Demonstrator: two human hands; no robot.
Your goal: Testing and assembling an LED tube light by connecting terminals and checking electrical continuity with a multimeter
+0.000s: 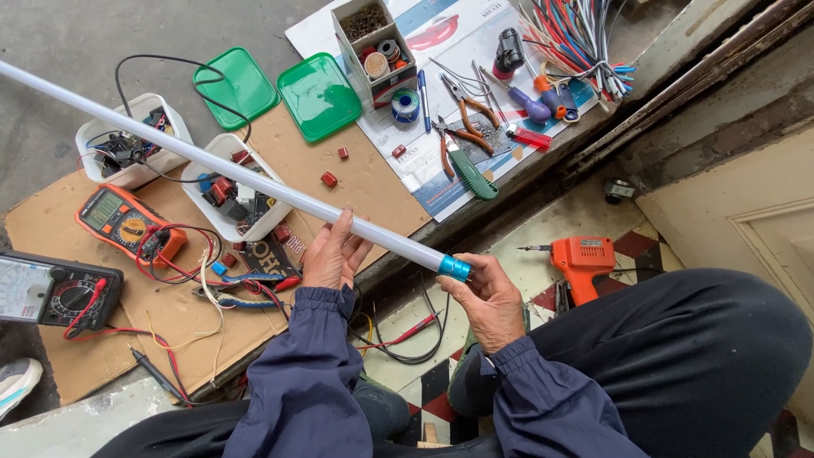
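Right hand (490, 298) fingers pinching the blue end cap (454, 268) of a long white tube lamp (254, 180), left hand (332, 256) fingers curled under the tube further along, tube slanting up-left over cardboard sheet (365, 178), orange multimeter (127, 222) and orange drill (583, 261) nearby.

left hand (332, 257) cradles white tube (212, 161) from below | right hand (487, 298) grips tube's blue cap (454, 268) | orange meter (127, 222) and tubs (222, 222) on cardboard (170, 314) | orange drill (583, 261) on floor
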